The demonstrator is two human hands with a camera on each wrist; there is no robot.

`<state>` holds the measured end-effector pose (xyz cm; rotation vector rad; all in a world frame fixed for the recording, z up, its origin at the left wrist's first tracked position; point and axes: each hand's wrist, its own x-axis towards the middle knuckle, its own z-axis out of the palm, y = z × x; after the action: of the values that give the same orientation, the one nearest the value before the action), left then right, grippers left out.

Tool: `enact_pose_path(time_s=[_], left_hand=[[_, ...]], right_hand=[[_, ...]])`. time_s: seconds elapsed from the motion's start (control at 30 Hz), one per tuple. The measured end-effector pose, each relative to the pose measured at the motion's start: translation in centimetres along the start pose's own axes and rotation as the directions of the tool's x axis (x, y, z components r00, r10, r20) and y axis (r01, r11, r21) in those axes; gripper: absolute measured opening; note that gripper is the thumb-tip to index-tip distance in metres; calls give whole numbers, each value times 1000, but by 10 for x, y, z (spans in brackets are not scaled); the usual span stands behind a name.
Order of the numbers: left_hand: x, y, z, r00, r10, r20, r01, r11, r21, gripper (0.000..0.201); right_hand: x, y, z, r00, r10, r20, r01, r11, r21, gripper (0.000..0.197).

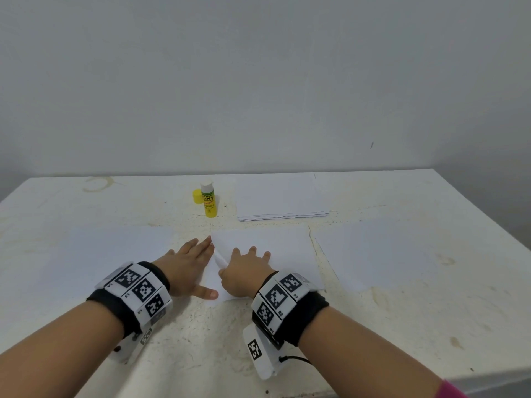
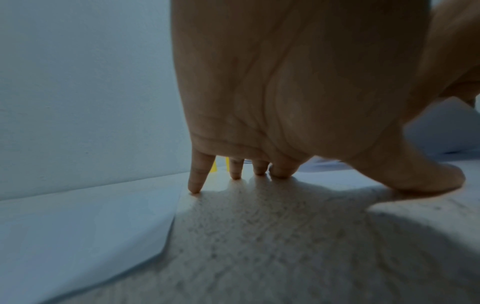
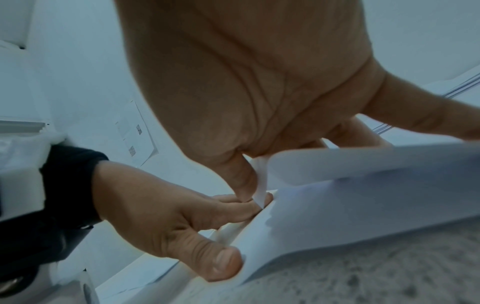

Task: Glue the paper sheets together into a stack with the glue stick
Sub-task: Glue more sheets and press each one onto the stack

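The middle paper sheet (image 1: 275, 248) lies on the white table (image 1: 402, 326). My left hand (image 1: 189, 262) rests flat beside it with straight fingers, and its thumb (image 1: 211, 294) presses the sheet's near left corner. My right hand (image 1: 244, 268) lies on the sheet. Its thumb (image 3: 241, 185) pinches a lifted, curled left edge (image 3: 363, 162) against the fingers. The yellow glue stick (image 1: 209, 200) stands uncapped at the back, its cap (image 1: 196, 196) beside it. In the left wrist view my fingertips (image 2: 194, 185) touch the table.
A stack of white sheets (image 1: 281, 198) lies at the back, right of the glue stick. Single sheets lie at the left (image 1: 100, 254) and the right (image 1: 379, 254). A grey wall rises behind the table; the table's right edge falls away.
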<state>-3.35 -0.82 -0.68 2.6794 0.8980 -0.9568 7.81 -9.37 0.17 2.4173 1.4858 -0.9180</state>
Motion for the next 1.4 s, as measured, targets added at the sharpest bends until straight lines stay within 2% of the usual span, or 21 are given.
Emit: enact_pose_path(time_s=[0.17, 0.23, 0.33, 0.47, 0.63, 0.77, 0.87, 1.07, 1.4], left_hand=[[3, -5, -2, 998, 42, -39, -43, 998, -36, 160], [4, -7, -2, 998, 44, -51, -47, 998, -41, 165], [3, -6, -1, 1000, 22, -21, -23, 1000, -19, 157], [-3, -4, 2, 997, -76, -3, 76, 997, -8, 152], [-3, -5, 2, 995, -95, 15, 96, 993, -66, 152], [-3, -4, 2, 996, -84, 16, 85, 991, -105, 153], [-3, -4, 1, 997, -69, 27, 72, 990, -123, 150], [-2, 0, -1, 995, -91, 29, 93, 994, -66, 128], [-5, -1, -3, 996, -83, 30, 85, 994, -69, 129]], right_hand=[[-8, 3, 0, 998, -50, -42, 51, 998, 43, 61], [-10, 5, 0, 996, -74, -46, 76, 996, 50, 56], [-11, 7, -1, 996, -90, -28, 91, 995, 34, 49], [-13, 8, -2, 994, -106, -14, 106, 994, 1, 48], [-8, 5, 4, 994, -108, -28, 106, 992, -65, 76], [-6, 4, 2, 994, -83, -78, 81, 996, -33, 56], [-8, 6, -1, 995, -93, -41, 91, 994, -58, 49], [-7, 9, -6, 991, -125, 53, 129, 988, -83, 51], [-4, 8, -6, 991, -109, 72, 113, 992, -55, 58]])
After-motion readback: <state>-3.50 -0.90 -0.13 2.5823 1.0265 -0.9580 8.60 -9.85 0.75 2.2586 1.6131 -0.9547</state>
